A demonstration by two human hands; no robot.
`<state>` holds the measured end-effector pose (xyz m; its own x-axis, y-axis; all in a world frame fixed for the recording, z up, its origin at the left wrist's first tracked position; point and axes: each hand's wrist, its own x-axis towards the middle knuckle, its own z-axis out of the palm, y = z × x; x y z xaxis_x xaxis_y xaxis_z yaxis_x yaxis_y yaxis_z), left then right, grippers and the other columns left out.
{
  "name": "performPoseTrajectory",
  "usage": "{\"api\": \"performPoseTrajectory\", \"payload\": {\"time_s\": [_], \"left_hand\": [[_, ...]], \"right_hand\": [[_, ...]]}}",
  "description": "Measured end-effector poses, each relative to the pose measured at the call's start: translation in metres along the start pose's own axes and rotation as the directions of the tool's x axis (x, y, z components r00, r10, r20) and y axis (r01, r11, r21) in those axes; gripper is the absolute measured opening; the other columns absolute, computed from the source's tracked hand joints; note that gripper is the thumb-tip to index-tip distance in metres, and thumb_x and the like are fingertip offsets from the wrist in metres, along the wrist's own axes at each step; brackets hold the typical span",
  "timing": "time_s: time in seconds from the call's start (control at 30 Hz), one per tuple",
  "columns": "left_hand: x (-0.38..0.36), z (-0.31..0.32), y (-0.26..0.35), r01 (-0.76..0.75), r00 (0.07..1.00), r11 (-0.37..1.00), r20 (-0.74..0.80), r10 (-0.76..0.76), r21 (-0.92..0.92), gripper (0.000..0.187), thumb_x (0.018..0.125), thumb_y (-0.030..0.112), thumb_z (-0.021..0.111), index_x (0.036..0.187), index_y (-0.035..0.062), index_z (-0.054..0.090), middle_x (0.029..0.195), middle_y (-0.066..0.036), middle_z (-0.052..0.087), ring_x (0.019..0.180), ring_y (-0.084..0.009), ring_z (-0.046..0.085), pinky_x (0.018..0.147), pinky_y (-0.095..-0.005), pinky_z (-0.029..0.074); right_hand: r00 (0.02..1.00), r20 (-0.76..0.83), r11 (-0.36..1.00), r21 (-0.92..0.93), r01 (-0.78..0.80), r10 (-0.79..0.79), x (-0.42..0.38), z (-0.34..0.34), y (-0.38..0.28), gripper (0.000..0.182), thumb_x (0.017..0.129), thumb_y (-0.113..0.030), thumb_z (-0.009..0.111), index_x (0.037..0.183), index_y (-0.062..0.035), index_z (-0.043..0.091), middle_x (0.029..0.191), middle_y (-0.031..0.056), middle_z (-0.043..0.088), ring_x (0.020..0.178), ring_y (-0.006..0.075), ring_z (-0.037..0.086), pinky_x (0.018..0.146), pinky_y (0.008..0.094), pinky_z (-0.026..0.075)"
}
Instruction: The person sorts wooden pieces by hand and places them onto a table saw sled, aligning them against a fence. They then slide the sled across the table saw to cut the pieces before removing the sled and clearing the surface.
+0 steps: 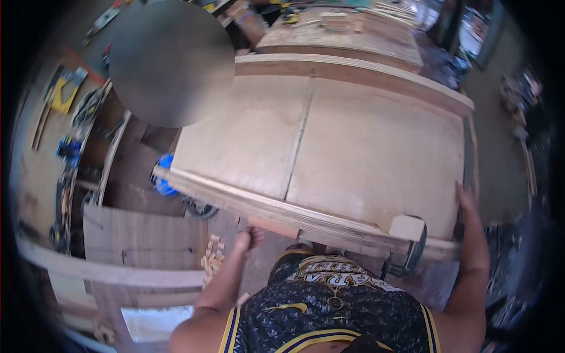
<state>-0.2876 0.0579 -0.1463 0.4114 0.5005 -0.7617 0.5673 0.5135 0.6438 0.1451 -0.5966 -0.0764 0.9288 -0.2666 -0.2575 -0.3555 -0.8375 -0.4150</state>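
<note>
Two plywood sheets make up the top of the big wooden panel [329, 147], which fills the middle of the view; a straight seam runs between them from about 12 o'clock down to 6 o'clock. A pale timber frame edges the panel on its near and far sides, and a small square wood block [407, 227] sits on the near rail at about 5 o'clock. The panel lies tilted, its near edge running from 9 o'clock down toward 4 o'clock.

The left hand [250, 237] is at about 7 o'clock, just under the near rail, its fingers curled into a loose fist; whether they grip the rail's underside cannot be told. The right hand [466, 197] is at about 4 o'clock, fingers stretched flat and pressed against the panel's right corner edge, not wrapped around anything.

Beyond the panel, at 12 o'clock, stands a workbench [347, 35] with tools and offcuts scattered on its top. At 9 o'clock a wall or board carries hanging tools, among them a yellow square [66, 89]. A blue object [165, 175] shows just below the panel's left corner. At 7 o'clock lie a plywood offcut [144, 238] and a heap of small wood blocks [212, 254] on the floor. The concrete floor [500, 153] runs along the right side at 3 o'clock, with clutter against the far wall.
</note>
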Motion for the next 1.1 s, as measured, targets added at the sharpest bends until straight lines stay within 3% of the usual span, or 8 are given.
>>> {"api": "performPoseTrajectory", "payload": {"time_s": [0.07,0.17,0.33,0.47,0.53,0.57,0.7,1.1], "left_hand": [[-0.057,-0.037,0.062,-0.185,0.874,0.728,-0.229,0.429,0.66,0.043,0.101,0.031,0.049,0.073,0.0023,0.064,0.07,-0.01,0.067,0.064,-0.0172,0.064,0.057,-0.0315,0.049],[-0.08,-0.041,0.176,-0.634,0.445,0.487,-0.232,0.865,0.601,0.035,0.096,0.022,0.057,0.071,-0.0021,0.06,0.061,-0.009,0.058,0.059,-0.0115,0.054,0.055,-0.0316,0.043],[0.026,-0.043,0.33,-0.277,-0.046,-0.099,0.089,0.995,0.956,0.031,0.091,0.032,0.066,0.103,0.0036,0.067,0.105,-0.015,0.068,0.1,-0.0324,0.063,0.089,-0.0414,0.047],[0.036,-0.108,0.315,0.277,0.315,0.717,-0.766,0.561,0.639,0.069,0.076,0.037,0.081,0.13,-0.0001,0.057,0.132,-0.019,0.058,0.117,-0.0337,0.058,0.105,-0.0413,0.043],[0.124,-0.192,0.285,-0.069,0.434,0.925,-0.824,0.364,0.373,0.081,0.073,0.035,0.085,0.134,-0.0033,0.049,0.135,-0.021,0.054,0.117,-0.0354,0.058,0.103,-0.044,0.045],[0.163,-0.222,0.256,-0.353,0.594,0.935,-0.78,0.196,-0.033,0.093,0.069,0.034,0.088,0.139,-0.0066,0.041,0.138,-0.022,0.05,0.116,-0.0371,0.058,0.101,-0.0466,0.047],[0.146,-0.207,0.261,-0.395,0.69,0.919,-0.667,0.279,-0.024,0.085,0.067,0.019,0.087,0.132,-0.0147,0.045,0.126,-0.026,0.059,0.103,-0.0336,0.064,0.091,-0.0431,0.053],[0.097,-0.235,0.066,-0.465,0.562,0.863,-0.819,0.116,-0.197,0.061,0.069,0.013,0.082,0.118,-0.0144,0.059,0.112,-0.02,0.067,0.099,-0.0284,0.067,0.082,-0.0388,0.056]], "right_hand": [[0.984,0.151,0.96,0.247,-0.133,0.098,0.071,0.048,0.049,0.094,0.091,-0.072,0.042,0.139,0.0081,0.046,0.135,0.0255,0.056,0.125,0.0349,0.055,0.107,0.0401,0.039],[0.991,0.041,0.93,0.344,-0.131,0.125,0.055,0.057,0.021,0.097,0.09,-0.074,0.043,0.132,0.0128,0.052,0.13,0.0269,0.059,0.121,0.0363,0.057,0.104,0.0409,0.041],[0.968,-0.131,0.938,0.304,-0.165,0.213,0.047,0.061,0.023,0.095,0.089,-0.074,0.044,0.122,0.0135,0.059,0.123,0.0286,0.062,0.116,0.0378,0.06,0.101,0.0423,0.044],[0.952,-0.123,0.939,0.242,-0.245,0.28,0.026,0.047,0.001,0.096,0.089,-0.075,0.043,0.127,0.0116,0.057,0.127,0.0271,0.061,0.12,0.0376,0.057,0.103,0.043,0.043],[0.969,-0.172,0.963,0.235,-0.135,0.178,0.001,0.043,-0.019,0.093,0.091,-0.073,0.043,0.132,0.0096,0.054,0.13,0.0257,0.059,0.123,0.0368,0.056,0.104,0.0419,0.041],[0.972,-0.224,0.974,0.227,-0.015,0.067,-0.003,0.038,-0.025,0.09,0.092,-0.07,0.043,0.136,0.0077,0.051,0.134,0.0243,0.058,0.126,0.0359,0.054,0.106,0.0408,0.04],[0.958,-0.229,0.965,0.237,-0.115,0.17,0.026,0.049,0.007,0.087,0.093,-0.071,0.041,0.124,0.008,0.062,0.124,0.0254,0.064,0.119,0.0396,0.058,0.103,0.0412,0.043],[0.998,-0.043,0.793,0.609,-0.009,0.044,0.069,0.046,-0.007,0.072,0.099,-0.056,0.047,0.137,0.0049,0.051,0.135,0.0201,0.058,0.116,0.0307,0.059,0.102,0.0389,0.045]]}}
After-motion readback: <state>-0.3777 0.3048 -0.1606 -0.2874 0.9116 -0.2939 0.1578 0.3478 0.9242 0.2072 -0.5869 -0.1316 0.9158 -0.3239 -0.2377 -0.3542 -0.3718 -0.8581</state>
